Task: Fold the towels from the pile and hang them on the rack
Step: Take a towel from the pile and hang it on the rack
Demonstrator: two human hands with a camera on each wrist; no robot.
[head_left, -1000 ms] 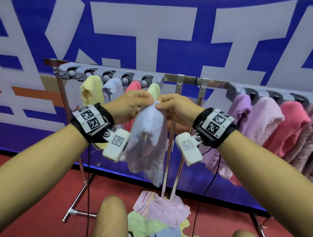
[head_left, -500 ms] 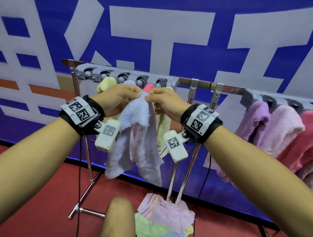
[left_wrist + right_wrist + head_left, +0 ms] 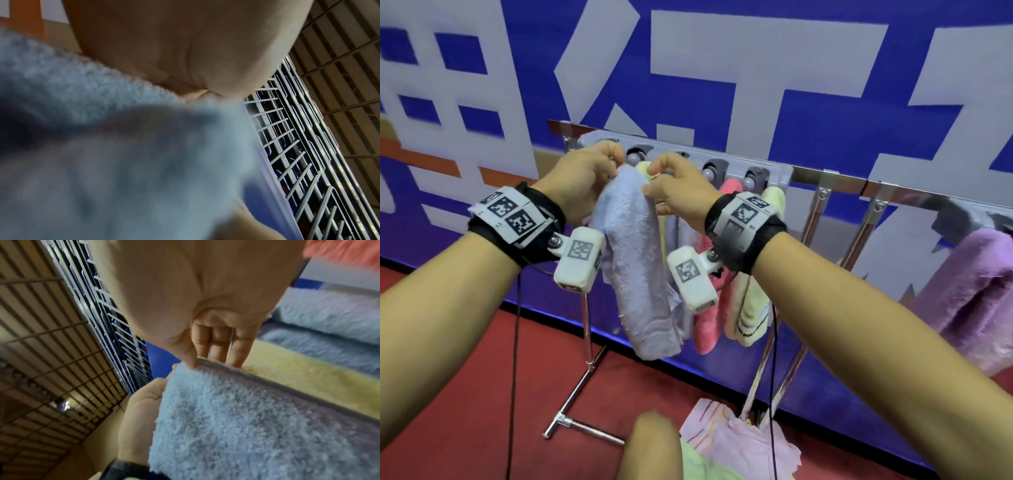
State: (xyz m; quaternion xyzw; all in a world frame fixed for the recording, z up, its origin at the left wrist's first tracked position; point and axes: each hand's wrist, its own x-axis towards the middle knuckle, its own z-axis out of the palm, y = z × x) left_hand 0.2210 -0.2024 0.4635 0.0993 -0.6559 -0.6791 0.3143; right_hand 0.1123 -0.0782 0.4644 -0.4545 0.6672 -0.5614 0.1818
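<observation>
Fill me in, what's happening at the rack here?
A person is hanging a folded blue towel on the rack. Both the left hand and right hand pinch its top edge, held up at the clips near the rack's left end. Yellow, pink and striped towels already hang beside it; more towels lie piled on the floor.

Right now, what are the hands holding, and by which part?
Both hold one light blue towel by its top edge: left hand and right hand pinch it side by side, up at the rack; the rest hangs free.
</observation>
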